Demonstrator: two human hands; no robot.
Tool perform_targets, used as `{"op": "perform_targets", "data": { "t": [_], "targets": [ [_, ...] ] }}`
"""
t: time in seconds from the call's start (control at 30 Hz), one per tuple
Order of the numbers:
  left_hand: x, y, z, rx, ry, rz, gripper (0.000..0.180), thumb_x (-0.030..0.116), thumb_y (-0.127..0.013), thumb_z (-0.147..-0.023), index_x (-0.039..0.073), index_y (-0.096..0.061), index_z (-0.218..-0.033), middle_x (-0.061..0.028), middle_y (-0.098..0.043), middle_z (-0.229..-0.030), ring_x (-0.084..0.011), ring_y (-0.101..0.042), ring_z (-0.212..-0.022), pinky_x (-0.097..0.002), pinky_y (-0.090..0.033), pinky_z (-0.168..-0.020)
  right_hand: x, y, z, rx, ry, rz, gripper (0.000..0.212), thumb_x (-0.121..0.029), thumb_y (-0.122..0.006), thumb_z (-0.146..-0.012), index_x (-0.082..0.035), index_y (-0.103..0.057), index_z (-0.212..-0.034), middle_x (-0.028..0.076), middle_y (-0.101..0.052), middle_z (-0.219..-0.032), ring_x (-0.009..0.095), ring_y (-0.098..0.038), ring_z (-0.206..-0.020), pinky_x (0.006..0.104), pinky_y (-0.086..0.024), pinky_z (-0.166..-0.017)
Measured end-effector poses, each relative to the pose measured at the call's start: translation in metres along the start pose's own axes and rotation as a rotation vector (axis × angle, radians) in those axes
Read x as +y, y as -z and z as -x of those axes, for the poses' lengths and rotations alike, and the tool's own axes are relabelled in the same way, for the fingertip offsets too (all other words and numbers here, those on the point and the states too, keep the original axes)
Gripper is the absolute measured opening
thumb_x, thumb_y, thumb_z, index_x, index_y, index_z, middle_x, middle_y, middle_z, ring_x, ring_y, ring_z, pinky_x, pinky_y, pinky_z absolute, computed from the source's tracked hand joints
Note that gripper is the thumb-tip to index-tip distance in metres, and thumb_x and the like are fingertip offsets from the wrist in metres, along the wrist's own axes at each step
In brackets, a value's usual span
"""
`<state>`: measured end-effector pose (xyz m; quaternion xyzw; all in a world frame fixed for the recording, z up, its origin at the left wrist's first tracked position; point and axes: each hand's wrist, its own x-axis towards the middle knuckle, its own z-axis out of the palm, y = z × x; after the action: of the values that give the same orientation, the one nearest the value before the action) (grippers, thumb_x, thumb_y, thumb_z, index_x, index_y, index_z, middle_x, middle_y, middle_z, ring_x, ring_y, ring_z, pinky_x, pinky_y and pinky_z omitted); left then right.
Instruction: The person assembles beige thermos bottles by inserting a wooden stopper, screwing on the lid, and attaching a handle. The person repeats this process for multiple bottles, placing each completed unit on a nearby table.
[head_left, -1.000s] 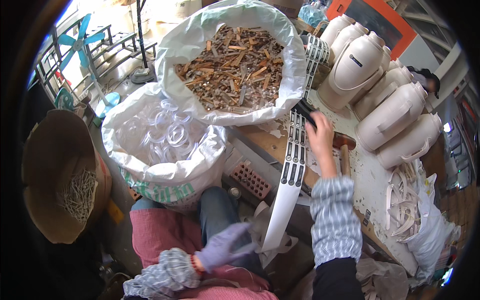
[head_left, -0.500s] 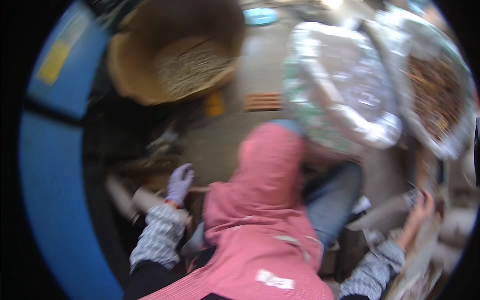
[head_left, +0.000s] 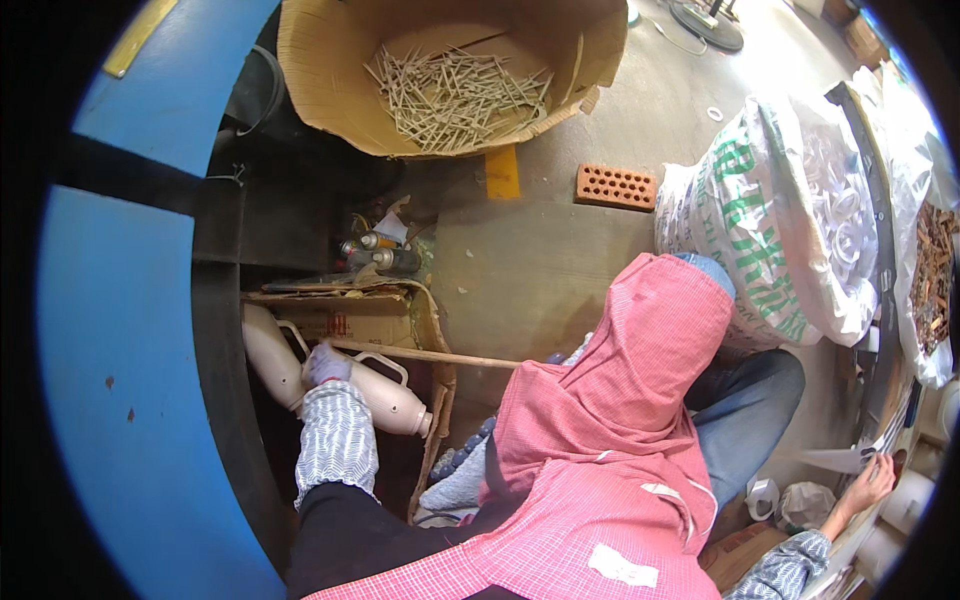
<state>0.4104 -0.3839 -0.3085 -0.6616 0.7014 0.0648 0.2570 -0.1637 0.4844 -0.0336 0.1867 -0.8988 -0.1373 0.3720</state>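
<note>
My left hand (head_left: 327, 365), in a pale lilac glove, reaches into an open cardboard box (head_left: 432, 395) at my left. Its fingers are curled at the end of a beige plastic jug (head_left: 385, 398) with a loop handle. A second beige jug (head_left: 272, 350) lies beside it, partly behind the hand. Across the box runs a thin wooden stick (head_left: 440, 355), reaching toward my knee. At the far right, my bare right hand (head_left: 868, 487) pinches a thin, pale, blade-shaped piece (head_left: 835, 459); its exact kind is unclear. Pink checked cloth (head_left: 640, 370) covers my lap and one knee.
A large cardboard container (head_left: 340, 110) holds thin pale sticks. Ahead stands a red perforated brick (head_left: 615, 187). A white woven sack (head_left: 745, 220) of clear plastic rings and a bag of brown scraps (head_left: 930, 270) are at right. Blue panels (head_left: 125, 370) line the left; spray cans (head_left: 385, 260) lie nearby.
The view has shifted and sharpened. My left hand has gone from spread fingers above the box to curled fingers at a jug. My right hand has closed on the thin pale piece.
</note>
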Motion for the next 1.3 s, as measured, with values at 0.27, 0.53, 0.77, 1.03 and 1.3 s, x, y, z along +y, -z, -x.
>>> {"op": "perform_targets", "data": {
  "t": [0.27,0.53,0.77,1.03,1.3],
  "targets": [
    [-0.066,0.002,-0.018,-0.009,0.018,0.417,0.083,0.046,-0.082,-0.068,0.002,-0.052,-0.132,-0.0212,-0.057,-0.13,-0.0347,-0.056,-0.118,-0.0396,-0.043,-0.102,-0.08,0.024,-0.026,-0.017,-0.028,-0.202,0.014,-0.006,-0.067,-0.088,-0.005,-0.068,-0.102,0.008,-0.064,-0.111,0.025,-0.057,-0.101,0.0376,-0.043,-0.09],
    [0.148,0.206,0.216,0.779,-1.189,0.212,0.018,0.029,-0.077,-0.077,0.015,-0.067,-0.083,-0.0023,-0.058,-0.065,-0.0238,-0.058,-0.061,-0.0366,-0.044,-0.061,-0.218,0.05,-0.12,-0.123,-0.181,-1.172,0.029,-0.001,-0.058,-0.095,-0.003,-0.058,-0.124,0.007,-0.059,-0.117,0.014,-0.057,-0.103,0.0267,-0.047,-0.089],
    [0.259,0.232,0.452,0.706,-2.419,0.159,0.013,0.017,-0.059,-0.068,0.005,-0.06,-0.073,-0.0088,-0.056,-0.073,-0.0222,-0.055,-0.069,-0.0358,-0.049,-0.065,-0.293,0.121,-0.177,-0.552,-0.043,-1.822,0.101,-0.044,-0.073,-0.083,-0.008,-0.01,-0.154,0.018,-0.04,-0.144,0.026,-0.057,-0.115,0.0333,-0.049,-0.09],
    [0.312,0.262,0.414,0.78,-1.855,0.86,0.054,0.02,-0.075,-0.076,0.005,-0.056,-0.124,-0.0156,-0.05,-0.128,-0.0331,-0.05,-0.122,-0.0478,-0.044,-0.1,-0.29,0.085,-0.025,-0.71,-0.025,-1.983,0.128,-0.036,-0.089,-0.065,-0.015,-0.001,-0.155,0.023,-0.027,-0.153,0.034,-0.049,-0.128,0.0462,-0.042,-0.104],
    [0.42,0.272,0.402,-0.08,-1.704,0.823,0.066,0.046,-0.08,-0.076,0.012,-0.06,-0.129,-0.0198,-0.042,-0.138,-0.0342,-0.049,-0.126,-0.041,-0.044,-0.104,-0.269,0.083,-0.006,-0.351,-0.324,-1.764,0.066,-0.017,-0.083,-0.075,-0.008,-0.051,-0.132,0.014,-0.049,-0.135,0.024,-0.056,-0.114,0.0349,-0.046,-0.095]
  ]
}}
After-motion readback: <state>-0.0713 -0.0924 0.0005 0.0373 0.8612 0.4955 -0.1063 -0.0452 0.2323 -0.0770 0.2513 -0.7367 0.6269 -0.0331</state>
